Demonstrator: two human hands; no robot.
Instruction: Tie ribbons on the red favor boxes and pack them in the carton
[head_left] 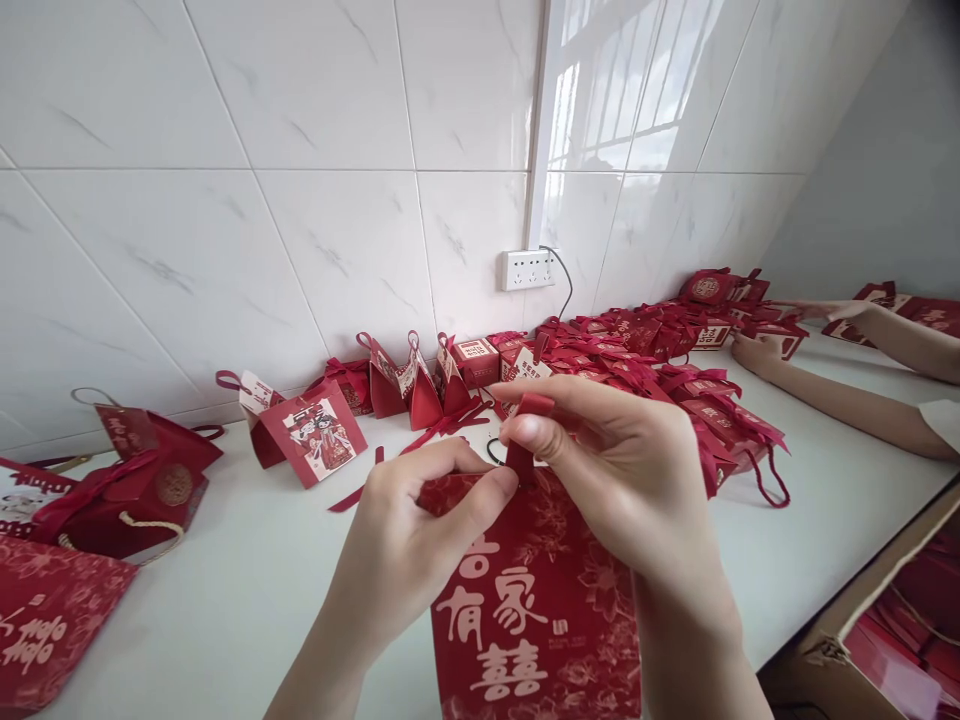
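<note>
A red gift bag (574,620) with pale Chinese characters and a flower print stands upright in front of me, its lower part cut off by the frame. A red ribbon (520,462) rises from its top edge. My right hand (637,480) pinches the upper part of this ribbon, bent into a loop, between thumb and fingers. Close beside it, my left hand (420,540) is closed at the ribbon's base on the bag's top edge; its fingertips are partly hidden. Behind my hands, loose red ribbon strips (442,425) lie on the white table (300,590).
Red gift boxes (622,345) are heaped along the tiled wall, below a white socket (529,270). A tent-shaped box (319,435) and a red box with a cord (150,495) stand left. Another person's hands (757,352) touch boxes at right. A cardboard carton (862,625) holds red items.
</note>
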